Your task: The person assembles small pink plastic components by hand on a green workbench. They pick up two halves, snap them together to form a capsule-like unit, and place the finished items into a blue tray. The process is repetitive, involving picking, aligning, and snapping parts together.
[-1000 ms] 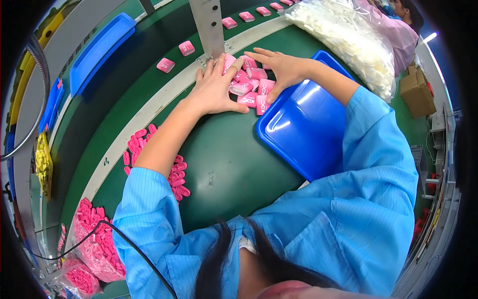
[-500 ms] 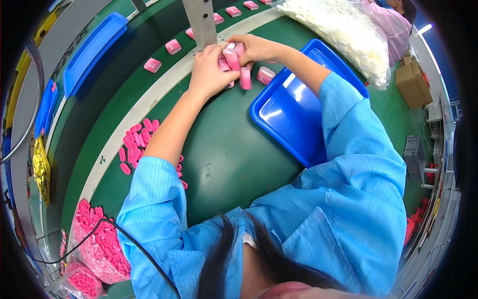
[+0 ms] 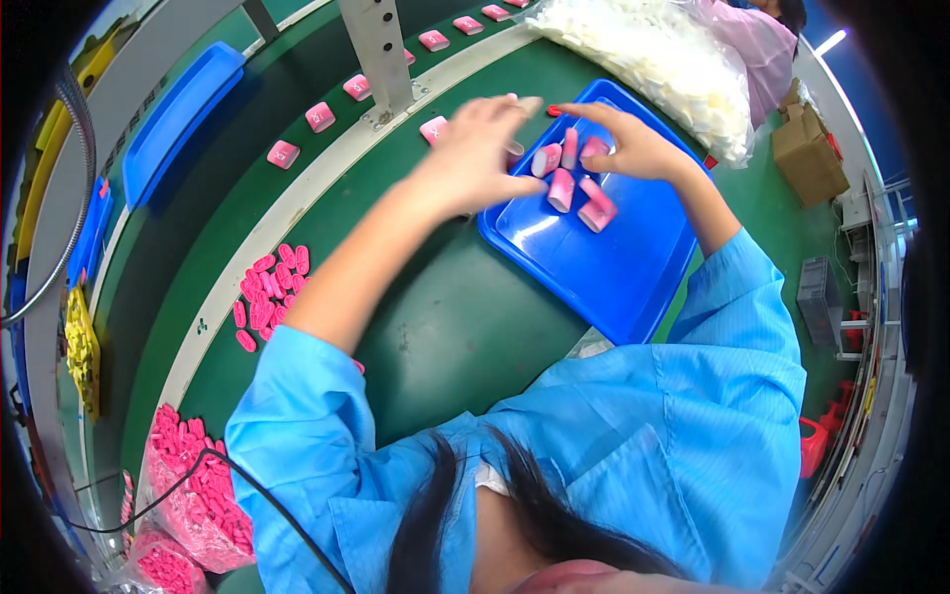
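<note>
Several pink-and-white oval plastic cases (image 3: 561, 190) lie loosely in the blue tray (image 3: 633, 287), some tilted, slightly blurred. My right hand (image 3: 638, 147) is over the tray's far part, thumb and fingers spread, close to one pink case (image 3: 594, 148) but not visibly gripping it. At the tray's left edge my left hand (image 3: 470, 163) is open, its fingers apart and pointing right. Another pink case (image 3: 432, 130) rests on the green table just beyond the left hand. Part of a case shows under the left fingers, mostly hidden.
Pink cases (image 3: 320, 117) stand in a spaced row on the green belt behind a pale rail (image 3: 233, 272). Small bright-pink oval parts (image 3: 262, 297) are heaped at left; bags of them lie nearer. A metal post (image 3: 376, 49) rises ahead. A bag of white parts (image 3: 653, 64) lies beyond the tray.
Both hands have moved right, from beside the post to the tray. The cluster of pink cases they held is let go and now lies in the tray. Cases on the belt have shifted left.
</note>
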`<state>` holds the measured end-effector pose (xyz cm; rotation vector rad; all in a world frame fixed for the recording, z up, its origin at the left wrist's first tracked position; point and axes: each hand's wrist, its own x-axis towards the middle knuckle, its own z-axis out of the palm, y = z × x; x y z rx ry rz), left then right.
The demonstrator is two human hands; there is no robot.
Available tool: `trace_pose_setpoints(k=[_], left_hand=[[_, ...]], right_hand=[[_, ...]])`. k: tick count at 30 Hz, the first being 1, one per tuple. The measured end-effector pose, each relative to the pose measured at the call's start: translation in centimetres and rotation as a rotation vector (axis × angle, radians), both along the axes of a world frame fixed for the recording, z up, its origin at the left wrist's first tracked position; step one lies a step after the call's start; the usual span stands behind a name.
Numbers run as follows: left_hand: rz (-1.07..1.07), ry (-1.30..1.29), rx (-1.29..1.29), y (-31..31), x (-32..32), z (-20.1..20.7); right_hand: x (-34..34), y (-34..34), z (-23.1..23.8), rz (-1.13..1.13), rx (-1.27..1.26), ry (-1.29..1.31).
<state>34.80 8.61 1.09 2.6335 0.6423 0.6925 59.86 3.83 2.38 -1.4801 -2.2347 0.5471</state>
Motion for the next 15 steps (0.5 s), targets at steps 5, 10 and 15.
trace_pose_setpoints(k=[5, 10, 15], left_hand=[[0.166, 0.384, -0.112, 2.5, -5.1, -1.2], [0.164, 0.267, -0.167, 3.1, -4.7, -2.8], [0.496, 0.180, 0.161, 0.9, -3.3, -4.8]], right_hand=[[-6.0, 3.1, 0.3, 0.037, 0.101, -0.084], [-11.3, 6.0, -0.3, 0.066, -0.066, -0.518], [-10.2, 7.8, -3.8, 0.049, 0.086, -0.169]])
